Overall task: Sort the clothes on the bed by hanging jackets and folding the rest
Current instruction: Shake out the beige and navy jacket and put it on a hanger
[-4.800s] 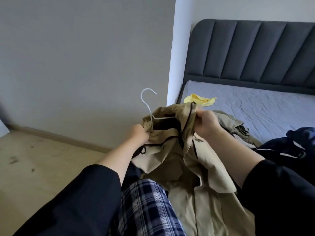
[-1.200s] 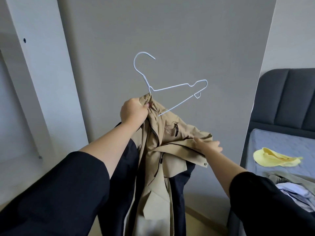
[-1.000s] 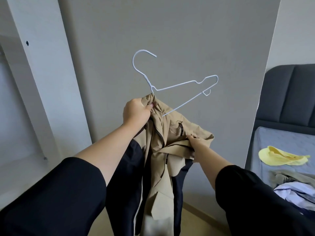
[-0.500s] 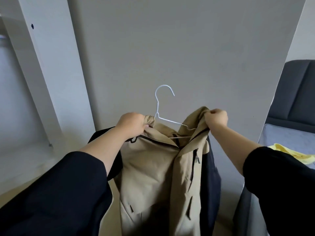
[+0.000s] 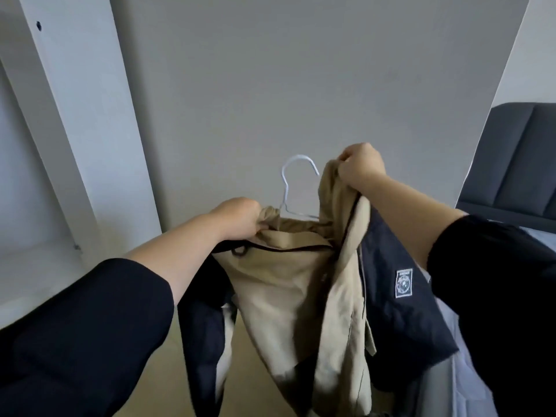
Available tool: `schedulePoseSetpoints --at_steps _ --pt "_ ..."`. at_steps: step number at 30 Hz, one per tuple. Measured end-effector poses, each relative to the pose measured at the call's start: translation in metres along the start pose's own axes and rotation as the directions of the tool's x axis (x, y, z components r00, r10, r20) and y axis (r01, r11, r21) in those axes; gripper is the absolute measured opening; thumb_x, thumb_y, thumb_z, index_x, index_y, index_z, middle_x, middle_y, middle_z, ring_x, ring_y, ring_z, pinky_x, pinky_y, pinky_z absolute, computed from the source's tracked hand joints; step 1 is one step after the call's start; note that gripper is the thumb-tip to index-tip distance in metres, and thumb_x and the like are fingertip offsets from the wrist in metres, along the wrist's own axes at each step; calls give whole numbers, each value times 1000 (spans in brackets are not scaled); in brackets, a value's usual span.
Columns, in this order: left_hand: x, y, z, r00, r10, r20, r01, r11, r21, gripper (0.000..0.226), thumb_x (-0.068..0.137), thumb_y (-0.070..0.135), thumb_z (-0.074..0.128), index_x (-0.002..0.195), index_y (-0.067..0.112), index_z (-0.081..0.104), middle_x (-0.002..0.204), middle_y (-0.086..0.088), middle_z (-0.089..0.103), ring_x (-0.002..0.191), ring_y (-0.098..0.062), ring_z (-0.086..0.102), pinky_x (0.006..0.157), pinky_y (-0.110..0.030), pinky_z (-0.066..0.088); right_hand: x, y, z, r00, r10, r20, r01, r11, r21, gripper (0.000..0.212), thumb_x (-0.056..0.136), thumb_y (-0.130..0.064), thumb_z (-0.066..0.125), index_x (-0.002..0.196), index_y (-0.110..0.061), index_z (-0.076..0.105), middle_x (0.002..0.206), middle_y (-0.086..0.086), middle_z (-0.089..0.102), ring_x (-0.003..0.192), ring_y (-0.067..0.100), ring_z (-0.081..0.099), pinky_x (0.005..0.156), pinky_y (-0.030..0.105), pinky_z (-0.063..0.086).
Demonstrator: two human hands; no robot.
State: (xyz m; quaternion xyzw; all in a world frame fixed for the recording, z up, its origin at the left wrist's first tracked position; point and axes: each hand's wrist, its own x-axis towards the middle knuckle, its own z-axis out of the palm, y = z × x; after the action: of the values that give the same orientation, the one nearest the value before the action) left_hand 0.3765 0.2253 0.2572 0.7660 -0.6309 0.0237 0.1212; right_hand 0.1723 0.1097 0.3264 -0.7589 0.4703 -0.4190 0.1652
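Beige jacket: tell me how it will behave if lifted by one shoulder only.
Probably floppy: the beige jacket sags in folds between the left hand and right hand. Likely light, since pinched fabric carries it. It may slide off the thin white hanger, whose wire looks smooth.

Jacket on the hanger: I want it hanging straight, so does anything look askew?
The right hand holds one side of the beige jacket bunched level with the white hanger hook, while the left hand grips the other side lower, so it sits lopsided.

The hanger (image 5: 296,157) sits in the jacket (image 5: 285,290), bed (image 5: 517,158) right.
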Motion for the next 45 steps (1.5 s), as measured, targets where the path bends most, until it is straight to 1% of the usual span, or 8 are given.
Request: schedulePoseSetpoints --at_steps 6,15,21,26,29,33,39,45 --pt "6 9 0 998 -34 -57 20 973 -231 25 85 33 66 73 12 60 75 -3 61 78 -25 59 70 -32 43 -5 44 -4 997 61 52 -56 994 -89 29 85 0 47 100 -8 70 109 14 66 100 31 59 73 28 43" --pt "14 3 21 978 -200 -63 164 917 -363 22 87 31 61 97 13 68 89 -5 66 88 -26 62 82 -35 51 -37 -10 29 986 95 -135 -2 827 562 10 84 -16 61 74 -15 63 67 -3 62 61 4 58 58 20 46" --pt "8 14 32 961 -221 -167 101 840 -533 20 84 27 66 85 7 69 83 -9 69 80 -26 63 74 -34 48 -77 31 54 902 -11 432 -50 991 128 19 90 -16 54 71 -16 59 68 1 57 67 23 59 49 22 47" --pt "9 16 27 959 -196 -206 53 837 -545 22 85 26 66 85 4 68 81 -9 69 78 -25 63 72 -32 47 -57 59 31 920 -369 -129 326 907 -268 22 84 -20 65 102 -8 66 106 12 58 101 33 50 84 38 39" --pt "10 20 19 953 -182 -242 23 841 -540 22 85 26 66 82 4 67 76 -7 67 75 -23 62 68 -31 46 -41 69 14 987 -144 71 159 944 -288 33 90 -38 59 113 -15 58 107 6 60 107 31 49 98 39 30" --pt "8 27 21 942 -153 -298 4 895 -447 22 86 27 64 72 10 62 65 2 58 69 -24 58 59 -28 40 -41 57 13 952 -164 258 199 973 -116 37 88 -19 61 59 -21 38 59 -4 44 71 27 46 62 31 30" --pt "13 31 8 848 -123 -515 6 975 -222 24 87 40 62 74 20 57 68 5 55 76 -25 55 60 -28 34 -40 24 21 944 -303 128 321 933 -160 33 83 -2 53 59 -15 34 58 2 42 66 31 44 52 31 27" --pt "13 19 -23 968 -41 -248 142 903 406 48 96 56 37 114 20 63 117 -4 54 116 -25 44 75 -31 35 -42 32 24 987 -161 -11 157 977 -145 33 78 2 49 56 -16 32 55 0 38 60 26 37 47 28 23"
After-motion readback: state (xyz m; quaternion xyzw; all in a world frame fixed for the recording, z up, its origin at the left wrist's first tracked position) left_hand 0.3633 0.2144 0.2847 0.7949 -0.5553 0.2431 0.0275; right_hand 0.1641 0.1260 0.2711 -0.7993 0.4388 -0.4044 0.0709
